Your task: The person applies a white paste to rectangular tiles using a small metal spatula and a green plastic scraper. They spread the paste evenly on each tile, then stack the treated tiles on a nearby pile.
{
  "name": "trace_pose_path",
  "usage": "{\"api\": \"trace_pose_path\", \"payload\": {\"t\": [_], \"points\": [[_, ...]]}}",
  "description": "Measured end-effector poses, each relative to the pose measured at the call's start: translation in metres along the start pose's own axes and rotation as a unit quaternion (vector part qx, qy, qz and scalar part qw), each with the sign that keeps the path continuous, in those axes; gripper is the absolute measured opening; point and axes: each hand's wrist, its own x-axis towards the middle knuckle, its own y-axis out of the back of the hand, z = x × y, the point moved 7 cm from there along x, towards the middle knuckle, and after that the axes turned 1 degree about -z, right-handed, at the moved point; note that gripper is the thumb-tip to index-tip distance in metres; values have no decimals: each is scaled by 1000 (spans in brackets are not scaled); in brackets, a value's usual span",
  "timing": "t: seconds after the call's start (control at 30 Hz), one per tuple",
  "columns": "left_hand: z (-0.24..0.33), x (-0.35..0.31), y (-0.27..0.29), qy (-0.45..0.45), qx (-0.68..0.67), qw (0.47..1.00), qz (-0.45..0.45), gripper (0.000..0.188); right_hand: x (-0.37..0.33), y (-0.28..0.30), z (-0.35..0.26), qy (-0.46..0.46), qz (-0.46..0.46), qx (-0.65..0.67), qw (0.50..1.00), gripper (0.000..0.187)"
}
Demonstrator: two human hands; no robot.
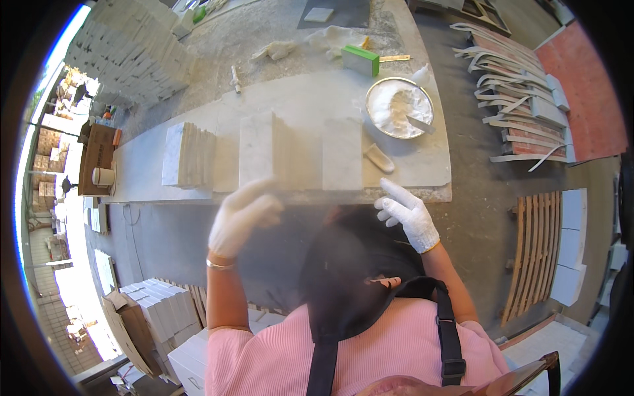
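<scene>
Left hand (246,214), loosely open, seemingly empty, was near middle slab (256,148); right hand (408,214), fingers parted, empty, hung by table (429,175) edge. Slab probably wanted even two-handed grip.

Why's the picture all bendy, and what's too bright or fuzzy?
In the head view, the fisheye lens bows the pallet near the right rim; in the head view, the opening at left glares white; in the head view, the left hand and middle tiles look hazy, the right hand clearer.
</scene>
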Motion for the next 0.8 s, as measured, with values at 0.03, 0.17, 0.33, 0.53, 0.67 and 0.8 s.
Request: {"api": "trace_pose_path", "payload": {"t": [0.03, 0.17, 0.33, 0.53, 0.67, 0.8], "points": [[-10, 6, -29, 12, -20, 999, -25, 55, 3, -3, 0, 7, -8, -15, 1000, 57], [-42, 38, -78, 41, 157, 986, 26, 62, 13, -17, -1, 24, -46, -43, 998, 63], [-57, 41, -98, 52, 34, 998, 32, 60, 14, -35, -3, 41, -79, -55, 995, 67], [-68, 29, -106, 118, -138, 983, 22, 53, 7, -30, -1, 57, -59, -65, 994, 64], [-73, 18, -112, 135, -216, 966, 40, 53, 0, -21, 3, 23, -38, -35, 998, 56], [-72, 19, -118, 127, -283, 946, 91, 43, -3, -25, -1, 22, -41, 23, 999, 49]]}}
